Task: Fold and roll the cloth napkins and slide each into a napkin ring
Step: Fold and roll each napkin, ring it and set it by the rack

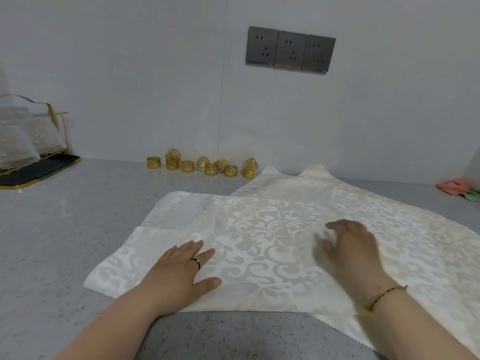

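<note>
A cream damask napkin (262,245) lies folded on the grey counter, on top of more cream napkins (363,203) spread out to the right. My left hand (179,271) rests flat on its left part, fingers straight, a ring on one finger. My right hand (350,245) is on the cloth further right with fingers spread; it is blurred by motion. Several gold napkin rings (202,166) stand in a loose row against the back wall, apart from both hands.
A rack of clear glasses (23,141) on a black tray with a gold rim (39,172) stands at the far left. A pink and green cloth (459,188) lies at the right edge. Wall sockets (291,49) sit above the counter (65,229).
</note>
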`<act>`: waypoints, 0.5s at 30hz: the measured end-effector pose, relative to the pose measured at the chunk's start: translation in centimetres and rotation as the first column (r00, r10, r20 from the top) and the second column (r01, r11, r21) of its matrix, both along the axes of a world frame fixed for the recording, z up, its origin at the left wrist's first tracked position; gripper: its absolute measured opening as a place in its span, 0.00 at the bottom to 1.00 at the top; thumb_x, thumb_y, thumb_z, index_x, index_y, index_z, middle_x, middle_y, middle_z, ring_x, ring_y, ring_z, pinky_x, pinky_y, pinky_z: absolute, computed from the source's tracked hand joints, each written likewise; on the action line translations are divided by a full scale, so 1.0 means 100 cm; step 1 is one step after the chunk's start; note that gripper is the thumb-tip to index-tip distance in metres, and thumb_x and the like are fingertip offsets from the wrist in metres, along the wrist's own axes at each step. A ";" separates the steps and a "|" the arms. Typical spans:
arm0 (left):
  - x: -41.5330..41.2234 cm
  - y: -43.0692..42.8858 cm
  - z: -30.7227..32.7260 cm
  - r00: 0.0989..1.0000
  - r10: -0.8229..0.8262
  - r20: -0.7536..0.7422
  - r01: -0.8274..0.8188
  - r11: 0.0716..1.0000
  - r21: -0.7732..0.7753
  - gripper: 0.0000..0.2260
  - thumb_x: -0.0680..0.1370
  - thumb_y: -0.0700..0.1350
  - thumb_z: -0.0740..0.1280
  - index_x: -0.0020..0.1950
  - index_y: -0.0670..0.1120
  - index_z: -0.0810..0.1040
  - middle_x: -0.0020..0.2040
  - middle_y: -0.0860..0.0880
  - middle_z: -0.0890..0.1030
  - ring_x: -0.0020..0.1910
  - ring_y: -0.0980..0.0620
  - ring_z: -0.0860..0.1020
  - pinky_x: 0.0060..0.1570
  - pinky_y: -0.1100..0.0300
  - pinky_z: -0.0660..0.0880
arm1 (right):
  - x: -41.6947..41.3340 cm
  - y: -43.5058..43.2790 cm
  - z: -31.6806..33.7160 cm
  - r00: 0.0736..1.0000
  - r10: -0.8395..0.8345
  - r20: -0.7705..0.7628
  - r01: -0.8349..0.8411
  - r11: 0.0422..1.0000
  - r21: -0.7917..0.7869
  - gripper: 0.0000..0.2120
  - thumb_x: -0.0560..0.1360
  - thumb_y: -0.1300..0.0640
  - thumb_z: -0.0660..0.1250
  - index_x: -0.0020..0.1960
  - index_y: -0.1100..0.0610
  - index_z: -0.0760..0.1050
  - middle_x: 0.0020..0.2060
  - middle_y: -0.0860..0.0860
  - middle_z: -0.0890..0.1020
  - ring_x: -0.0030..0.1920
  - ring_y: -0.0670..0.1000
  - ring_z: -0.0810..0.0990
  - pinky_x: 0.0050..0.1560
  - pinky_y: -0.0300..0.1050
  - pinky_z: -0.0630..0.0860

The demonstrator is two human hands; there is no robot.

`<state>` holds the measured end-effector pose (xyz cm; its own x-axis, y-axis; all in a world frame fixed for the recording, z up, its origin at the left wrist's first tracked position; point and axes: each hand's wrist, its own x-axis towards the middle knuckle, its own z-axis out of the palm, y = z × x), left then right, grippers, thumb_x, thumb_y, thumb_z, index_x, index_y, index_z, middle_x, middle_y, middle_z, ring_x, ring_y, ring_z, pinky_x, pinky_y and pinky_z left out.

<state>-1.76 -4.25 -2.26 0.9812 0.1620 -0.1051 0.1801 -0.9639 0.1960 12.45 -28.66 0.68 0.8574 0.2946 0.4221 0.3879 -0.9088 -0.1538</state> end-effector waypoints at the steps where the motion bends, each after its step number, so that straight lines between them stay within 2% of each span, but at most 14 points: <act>1: 0.000 0.000 0.001 1.000 0.002 -0.003 -0.002 1.000 0.001 0.65 0.39 0.77 0.21 0.75 0.56 0.44 0.76 0.54 0.42 0.74 0.57 0.40 0.69 0.63 0.37 | -0.014 0.013 -0.002 0.988 0.136 0.074 -0.138 0.990 0.021 0.14 0.72 0.55 0.68 0.56 0.59 0.77 0.52 0.57 0.80 0.56 0.61 0.77 0.56 0.53 0.71; 2: -0.001 -0.001 0.001 1.000 0.007 -0.004 -0.007 1.000 0.001 0.65 0.39 0.77 0.21 0.75 0.56 0.45 0.76 0.54 0.42 0.74 0.57 0.40 0.69 0.62 0.37 | -0.029 0.026 -0.003 0.963 0.264 0.053 -0.263 0.965 -0.024 0.13 0.72 0.54 0.68 0.54 0.59 0.78 0.51 0.57 0.80 0.55 0.61 0.77 0.56 0.54 0.71; 3: -0.001 -0.001 0.001 1.000 0.014 -0.002 -0.014 1.000 0.001 0.66 0.39 0.77 0.21 0.75 0.56 0.45 0.76 0.54 0.42 0.74 0.57 0.41 0.69 0.62 0.38 | -0.044 0.039 -0.006 0.930 0.363 -0.054 -0.367 0.926 -0.088 0.16 0.75 0.51 0.63 0.59 0.58 0.75 0.56 0.57 0.78 0.60 0.59 0.74 0.62 0.52 0.67; 5: -0.002 -0.002 0.002 1.000 0.030 0.003 -0.030 1.000 0.007 0.66 0.39 0.76 0.21 0.75 0.57 0.45 0.76 0.54 0.42 0.74 0.57 0.41 0.70 0.61 0.38 | -0.066 0.054 -0.014 0.845 0.435 -0.312 -0.498 0.852 -0.160 0.28 0.77 0.39 0.49 0.70 0.54 0.63 0.70 0.54 0.64 0.72 0.53 0.59 0.71 0.47 0.53; 6: -0.003 -0.002 0.001 0.999 0.043 -0.006 -0.043 0.999 0.017 0.66 0.38 0.76 0.20 0.75 0.57 0.45 0.76 0.54 0.43 0.74 0.57 0.41 0.70 0.60 0.38 | -0.074 0.058 -0.017 0.815 0.430 -0.388 -0.519 0.840 -0.159 0.36 0.73 0.31 0.41 0.73 0.52 0.57 0.74 0.52 0.57 0.74 0.51 0.52 0.73 0.46 0.47; 7: -0.004 -0.002 0.001 0.998 0.061 -0.016 -0.060 0.998 0.025 0.66 0.38 0.76 0.20 0.75 0.57 0.45 0.76 0.55 0.42 0.74 0.56 0.41 0.71 0.57 0.38 | -0.077 0.058 -0.019 0.796 0.423 -0.433 -0.524 0.840 -0.141 0.46 0.63 0.27 0.34 0.74 0.50 0.52 0.75 0.50 0.50 0.75 0.49 0.47 0.73 0.44 0.42; 8: -0.005 -0.001 0.001 0.996 0.087 -0.032 -0.086 0.996 0.028 0.65 0.39 0.77 0.21 0.75 0.57 0.45 0.76 0.55 0.42 0.74 0.56 0.40 0.71 0.54 0.37 | -0.075 0.056 -0.023 0.781 0.413 -0.468 -0.523 0.842 -0.130 0.54 0.54 0.28 0.28 0.75 0.49 0.49 0.76 0.49 0.46 0.75 0.48 0.44 0.72 0.43 0.39; 9: -0.006 0.001 0.002 0.991 0.121 -0.051 -0.120 0.993 0.021 0.62 0.44 0.79 0.25 0.75 0.57 0.45 0.76 0.55 0.42 0.74 0.56 0.40 0.71 0.52 0.37 | -0.072 0.051 -0.026 0.774 0.406 -0.485 -0.523 0.842 -0.130 0.58 0.49 0.28 0.23 0.75 0.48 0.46 0.76 0.48 0.44 0.75 0.47 0.41 0.71 0.41 0.37; 10: -0.008 0.005 0.002 0.985 0.162 -0.064 -0.162 0.987 0.008 0.54 0.53 0.80 0.31 0.75 0.56 0.44 0.76 0.55 0.41 0.75 0.55 0.40 0.72 0.49 0.38 | -0.066 0.045 -0.027 0.777 0.392 -0.492 -0.517 0.844 -0.143 0.62 0.45 0.26 0.20 0.75 0.48 0.44 0.75 0.48 0.42 0.75 0.47 0.40 0.69 0.41 0.36; 12: -0.015 0.015 0.004 0.964 0.254 -0.083 -0.252 0.967 0.033 0.35 0.73 0.70 0.43 0.75 0.55 0.43 0.76 0.54 0.41 0.75 0.53 0.40 0.72 0.47 0.39 | -0.053 0.029 -0.027 0.796 0.329 -0.508 -0.477 0.858 -0.190 0.68 0.38 0.24 0.17 0.75 0.47 0.42 0.75 0.47 0.41 0.75 0.47 0.39 0.70 0.42 0.35; 13: -0.018 0.021 0.005 0.952 0.294 -0.084 -0.290 0.956 0.053 0.31 0.76 0.66 0.45 0.75 0.55 0.42 0.76 0.53 0.40 0.75 0.53 0.40 0.72 0.47 0.40 | -0.045 0.019 -0.027 0.814 0.280 -0.509 -0.435 0.875 -0.214 0.69 0.37 0.24 0.16 0.75 0.46 0.41 0.75 0.47 0.41 0.75 0.47 0.39 0.71 0.42 0.36; 15: -0.025 0.032 0.005 0.931 0.354 -0.089 -0.347 0.934 0.089 0.30 0.77 0.65 0.44 0.75 0.54 0.41 0.76 0.52 0.40 0.75 0.52 0.41 0.72 0.48 0.41 | -0.032 0.000 -0.022 0.848 0.176 -0.499 -0.331 0.913 -0.240 0.69 0.36 0.23 0.17 0.75 0.46 0.40 0.75 0.47 0.41 0.75 0.48 0.41 0.72 0.44 0.39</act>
